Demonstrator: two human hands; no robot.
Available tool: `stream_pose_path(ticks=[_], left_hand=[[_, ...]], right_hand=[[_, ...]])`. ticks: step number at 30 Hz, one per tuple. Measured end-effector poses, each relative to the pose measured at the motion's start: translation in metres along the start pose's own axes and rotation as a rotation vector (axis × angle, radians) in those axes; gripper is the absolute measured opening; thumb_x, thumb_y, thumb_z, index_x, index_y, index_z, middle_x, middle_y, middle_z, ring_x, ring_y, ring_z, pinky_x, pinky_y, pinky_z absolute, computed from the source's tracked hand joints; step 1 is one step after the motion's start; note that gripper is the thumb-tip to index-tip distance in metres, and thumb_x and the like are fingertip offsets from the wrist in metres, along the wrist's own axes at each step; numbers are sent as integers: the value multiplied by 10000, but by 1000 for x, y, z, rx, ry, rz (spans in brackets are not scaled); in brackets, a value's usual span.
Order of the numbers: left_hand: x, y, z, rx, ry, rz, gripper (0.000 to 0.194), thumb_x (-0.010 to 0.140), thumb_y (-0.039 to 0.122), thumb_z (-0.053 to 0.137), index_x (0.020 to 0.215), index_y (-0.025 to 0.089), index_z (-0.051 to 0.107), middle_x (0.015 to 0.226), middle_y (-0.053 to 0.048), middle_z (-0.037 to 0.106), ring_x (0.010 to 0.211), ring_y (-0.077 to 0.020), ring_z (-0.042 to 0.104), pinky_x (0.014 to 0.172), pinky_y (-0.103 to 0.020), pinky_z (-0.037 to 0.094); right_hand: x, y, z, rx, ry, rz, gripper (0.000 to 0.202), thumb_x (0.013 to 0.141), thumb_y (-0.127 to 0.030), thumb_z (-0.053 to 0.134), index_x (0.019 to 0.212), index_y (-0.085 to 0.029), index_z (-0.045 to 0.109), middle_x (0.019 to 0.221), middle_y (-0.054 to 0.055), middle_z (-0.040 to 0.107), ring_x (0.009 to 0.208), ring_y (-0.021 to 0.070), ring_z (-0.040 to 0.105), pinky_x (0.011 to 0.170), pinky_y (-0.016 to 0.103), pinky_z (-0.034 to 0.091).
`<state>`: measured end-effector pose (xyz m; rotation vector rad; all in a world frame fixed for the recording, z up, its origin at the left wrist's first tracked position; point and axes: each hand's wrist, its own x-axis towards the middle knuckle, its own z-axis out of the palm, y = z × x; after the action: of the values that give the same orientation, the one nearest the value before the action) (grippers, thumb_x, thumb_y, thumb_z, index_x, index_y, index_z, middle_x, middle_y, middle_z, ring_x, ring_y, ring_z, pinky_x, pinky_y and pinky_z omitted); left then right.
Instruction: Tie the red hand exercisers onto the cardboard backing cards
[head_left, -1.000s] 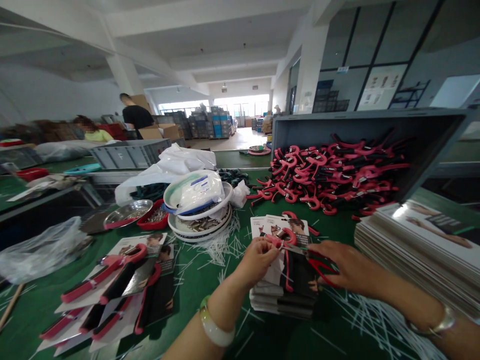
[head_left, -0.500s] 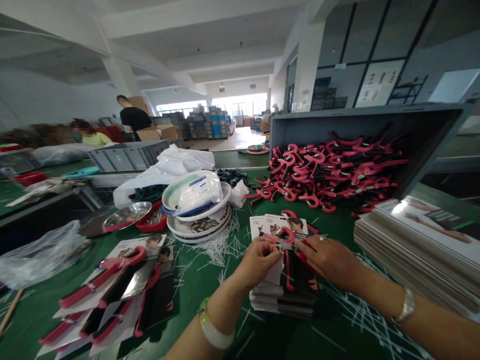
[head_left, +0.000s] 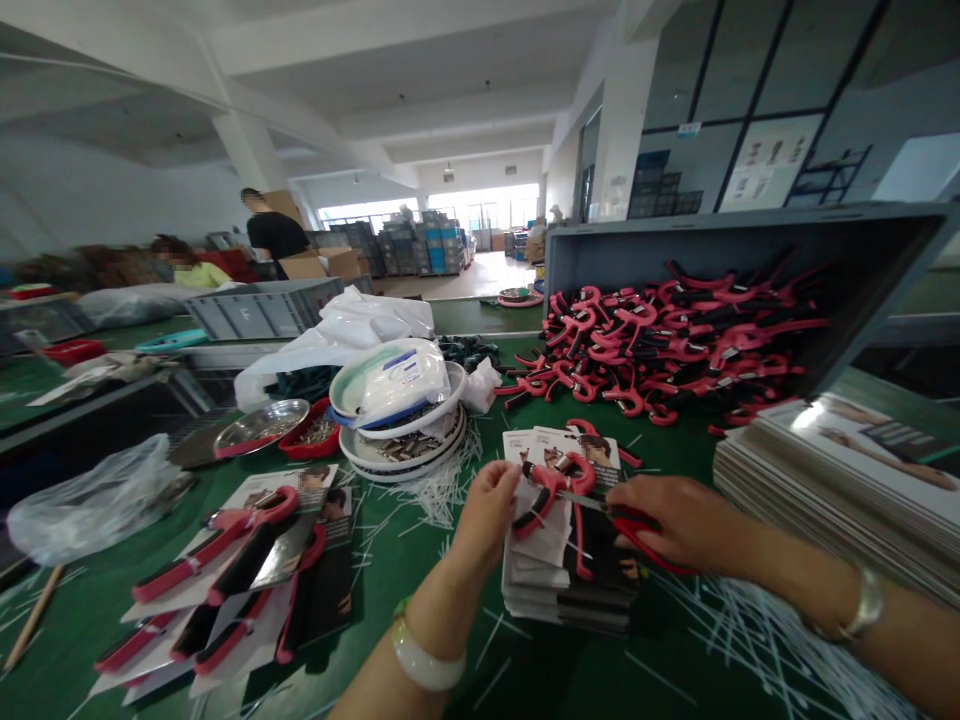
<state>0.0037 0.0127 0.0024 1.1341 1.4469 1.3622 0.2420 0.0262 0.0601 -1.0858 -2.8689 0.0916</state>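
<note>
Left hand (head_left: 487,508) first: thumb and fingers pinched together, on what I can't tell. Just beside it, pink-and-black pliers (head_left: 552,481) lie atop stacked cards (head_left: 536,576); then red-handled scissors (head_left: 646,545), gripped in the right hand's (head_left: 675,515) curled fingers.

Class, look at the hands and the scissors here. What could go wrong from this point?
1. The scissors in the right hand point toward the left hand, so a slip might nick its fingers.
2. The blades are very close to the pink-and-black tool, so they could scratch it.
3. The card stack beneath is not squared up, so a push may shift it.
</note>
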Motion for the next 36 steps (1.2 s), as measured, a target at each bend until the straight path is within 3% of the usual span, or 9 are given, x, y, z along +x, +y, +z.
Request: stream_pose_path(ticks=[3,5,7,11,20,29,33,36], left_hand=[[8,-8,-19,39,246,57,213,733,295,586,895,189,498,745,40,466,604,-90,447,580,-208,374],[6,-13,-26,54,292,83,249,726,275,587,946,196,499,750,43,462,583,-89,435,556,-206,360],[-2,-14,-28,119,174,127,239,735,308,596,941,195,554,777,22,525,612,-102,479,564,-215,374],[-21,-13,-21,381,-192,157,246,737,413,625,849,198,666,796,-13,652,670,-139,552,602,-237,398],[-15,-12,-21,330,-271,48,303,678,423,680,825,163,724,703,-36,689,618,-150,568,541,-227,384],[-9,-14,-24,270,-341,21,320,690,434,676,848,160,727,727,-54,707,620,-154,594,543,-229,406],[-15,-12,-25,421,-320,123,354,713,479,653,904,188,716,787,-54,698,667,-168,603,581,-246,432],[-21,-9,-25,607,-254,287,299,727,445,657,899,208,716,819,-56,667,691,-172,594,623,-266,446]], right_hand=[[10,-4,-29,170,-258,83,316,667,-470,680,877,-234,673,763,7,668,662,174,597,554,234,379],[20,-8,-40,192,-358,98,381,609,-511,703,872,-237,689,720,-2,650,625,162,569,529,227,348],[33,-13,-42,178,-385,78,412,572,-524,719,858,-228,701,724,2,640,640,160,555,537,226,336],[53,-19,-39,186,-447,41,432,544,-533,739,835,-216,713,727,-1,623,664,150,533,539,218,330],[82,-4,-38,354,-670,14,523,529,-560,755,866,-162,710,648,-31,570,575,97,479,507,199,344],[72,3,-20,591,-696,-69,473,586,-530,743,827,-130,672,584,-53,495,499,62,416,428,174,293],[55,20,-25,689,-679,20,462,603,-513,739,869,-150,634,573,-58,509,457,60,423,421,175,318],[31,53,-29,731,-538,202,502,619,-545,711,928,-166,597,540,-72,495,385,57,394,387,187,322]])
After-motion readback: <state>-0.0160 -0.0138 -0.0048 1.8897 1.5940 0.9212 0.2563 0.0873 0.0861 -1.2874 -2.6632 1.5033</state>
